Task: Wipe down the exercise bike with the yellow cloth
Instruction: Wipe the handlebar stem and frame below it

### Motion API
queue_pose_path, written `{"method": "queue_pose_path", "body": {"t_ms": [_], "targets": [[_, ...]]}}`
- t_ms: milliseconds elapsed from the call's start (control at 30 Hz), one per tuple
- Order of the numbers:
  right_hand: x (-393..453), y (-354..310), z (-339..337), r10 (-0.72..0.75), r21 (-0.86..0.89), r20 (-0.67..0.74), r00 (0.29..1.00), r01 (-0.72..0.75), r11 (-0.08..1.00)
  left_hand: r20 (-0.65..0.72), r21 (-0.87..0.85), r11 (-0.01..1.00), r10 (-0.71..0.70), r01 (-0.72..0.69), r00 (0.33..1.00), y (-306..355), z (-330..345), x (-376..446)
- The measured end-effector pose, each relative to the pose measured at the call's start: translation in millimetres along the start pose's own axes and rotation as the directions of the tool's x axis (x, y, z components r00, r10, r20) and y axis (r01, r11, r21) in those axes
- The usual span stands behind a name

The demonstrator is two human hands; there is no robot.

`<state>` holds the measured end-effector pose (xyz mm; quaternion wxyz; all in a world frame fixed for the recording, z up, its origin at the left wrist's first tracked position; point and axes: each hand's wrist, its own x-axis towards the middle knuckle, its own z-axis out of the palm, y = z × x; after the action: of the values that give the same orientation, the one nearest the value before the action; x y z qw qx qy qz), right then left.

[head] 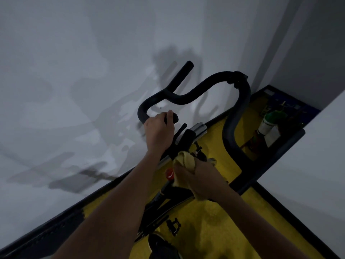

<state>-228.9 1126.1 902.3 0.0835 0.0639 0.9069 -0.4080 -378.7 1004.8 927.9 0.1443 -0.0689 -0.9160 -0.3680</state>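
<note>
Two hands working: left hand (158, 131) gripping handlebar (196, 90), right hand (201, 180) clutching yellow cloth (183, 160), wiping frame; stem likely next.

Both forearms are bare from where they enter view at 6 o'clock right up to the wrists: no sleeve, cuff or glove shows on either. The left hand (159, 132) wears no ring, watch or band that the dim light lets me make out, and its wrist is uncovered. The right hand (200, 181), toward 4 o'clock of it, is likewise bare, with no strap or jewellery showing on the wrist or the knuckles. Low down at 6 o'clock a dark shoe (163, 247) shows, with a pale line along its edge; the gloom hides its laces and any marking on it.
</note>
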Motion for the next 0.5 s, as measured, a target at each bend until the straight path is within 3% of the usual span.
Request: {"method": "queue_pose_path", "body": {"t_ms": [100, 167, 300, 367, 433, 500], "targets": [[-24, 12, -10, -0.025, -0.257, 0.001, 1.0, 0.025, 0.966, 0.002, -0.012, 1.0, -0.009, 0.009, 1.0, 0, 1, 0], [-27, 13, -12, -0.038, -0.278, -0.009, 0.999, 0.034, 0.96, -0.002, -0.024, 0.999, -0.03, 0.03, 1.0, -3, 4, 1], [1, -8, -3, -0.032, -0.04, -0.049, 0.998, 0.03, 0.999, -0.004, -0.026, 0.998, -0.049, 0.049, 0.999, -4, 4, 2], [19, -24, 3, -0.006, 0.092, -0.137, 0.99, 0.019, 0.996, -0.003, -0.02, 0.999, -0.044, 0.044, 0.999, -4, 3, 2], [31, -33, 8, 0.046, 0.172, -0.211, 0.976, -0.009, 0.985, -0.008, -0.03, 0.998, -0.046, 0.046, 0.999, -4, 2, 3], [27, -30, 11, 0.035, 0.202, -0.199, 0.979, 0.006, 0.979, -0.002, -0.016, 0.999, -0.04, 0.04, 0.999, -5, 3, 4]]}}
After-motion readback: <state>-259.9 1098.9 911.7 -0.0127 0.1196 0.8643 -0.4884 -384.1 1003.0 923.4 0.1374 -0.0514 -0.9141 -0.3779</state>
